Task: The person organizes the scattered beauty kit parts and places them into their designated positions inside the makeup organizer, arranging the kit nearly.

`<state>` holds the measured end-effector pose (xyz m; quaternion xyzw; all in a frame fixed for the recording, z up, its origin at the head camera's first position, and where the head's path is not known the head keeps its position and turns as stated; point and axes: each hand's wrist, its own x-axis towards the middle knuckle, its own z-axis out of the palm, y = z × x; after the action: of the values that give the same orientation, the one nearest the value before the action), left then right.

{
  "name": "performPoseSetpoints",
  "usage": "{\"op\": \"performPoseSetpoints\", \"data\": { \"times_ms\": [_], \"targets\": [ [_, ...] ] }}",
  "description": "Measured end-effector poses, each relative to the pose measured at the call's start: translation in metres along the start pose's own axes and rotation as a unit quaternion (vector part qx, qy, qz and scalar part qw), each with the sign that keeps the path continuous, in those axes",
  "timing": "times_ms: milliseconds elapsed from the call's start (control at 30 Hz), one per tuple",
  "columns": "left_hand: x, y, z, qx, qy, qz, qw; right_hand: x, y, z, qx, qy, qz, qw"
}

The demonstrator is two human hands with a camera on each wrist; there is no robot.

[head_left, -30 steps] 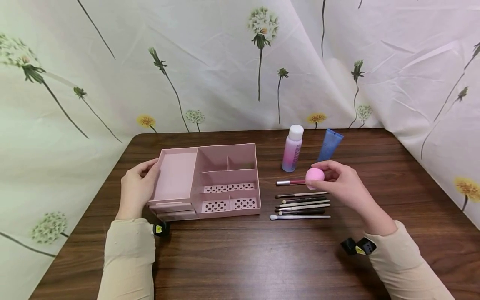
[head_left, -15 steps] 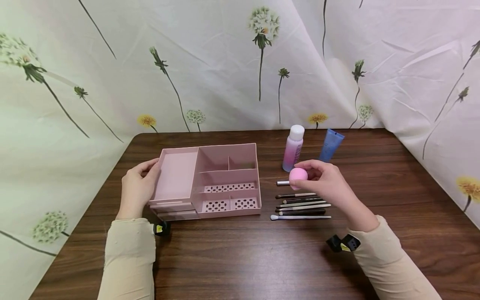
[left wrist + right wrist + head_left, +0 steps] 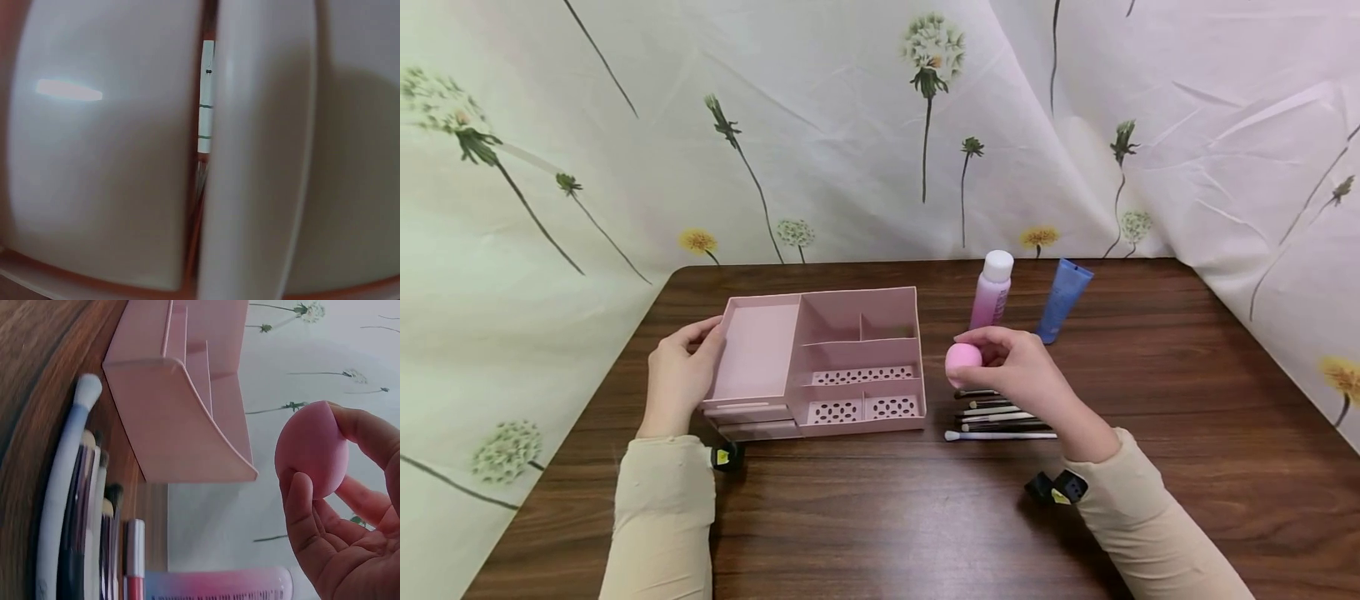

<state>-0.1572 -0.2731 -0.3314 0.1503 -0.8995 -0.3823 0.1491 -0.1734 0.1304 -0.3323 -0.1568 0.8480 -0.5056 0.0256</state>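
Observation:
In the head view my left hand [image 3: 679, 371] rests against the left side of a pink makeup organizer [image 3: 760, 354], its fingertips at the outer wall near the top edge. Pale drawer fronts [image 3: 106, 169] fill the left wrist view close up, and no fingers show there. My right hand [image 3: 1022, 371] pinches a pink makeup sponge [image 3: 963, 363] between thumb and fingers, raised just to the right of the organizer. In the right wrist view the sponge [image 3: 314, 450] is egg-shaped, with the hand at its right side. Several makeup brushes [image 3: 1000, 435] lie below this hand.
A pink-and-white bottle [image 3: 991, 292] stands behind the right hand, with a blue tube [image 3: 1063, 300] to its right. A silver-capped lip gloss tube [image 3: 135, 550] lies beside the brushes. Flowered cloth [image 3: 850, 150] hangs along the table's back edge.
My right hand has carried the sponge left, from above the brushes' middle toward the organizer's right wall. The left hand stays at the organizer.

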Motion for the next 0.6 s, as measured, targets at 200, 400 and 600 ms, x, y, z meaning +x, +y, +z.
{"op": "performPoseSetpoints", "data": {
  "times_ms": [200,400,600],
  "targets": [
    [0.000,-0.001,0.000,0.002,0.005,0.004,1.0000,0.004,-0.002,0.015,0.022,-0.019,-0.011,1.000],
    [0.000,-0.001,-0.001,0.004,0.007,0.005,1.0000,0.008,-0.004,0.030,0.029,-0.033,-0.033,0.998],
    [0.000,-0.001,0.000,0.007,0.007,0.010,0.9999,0.010,-0.004,0.041,0.040,-0.047,-0.041,0.997]
  ]
}}
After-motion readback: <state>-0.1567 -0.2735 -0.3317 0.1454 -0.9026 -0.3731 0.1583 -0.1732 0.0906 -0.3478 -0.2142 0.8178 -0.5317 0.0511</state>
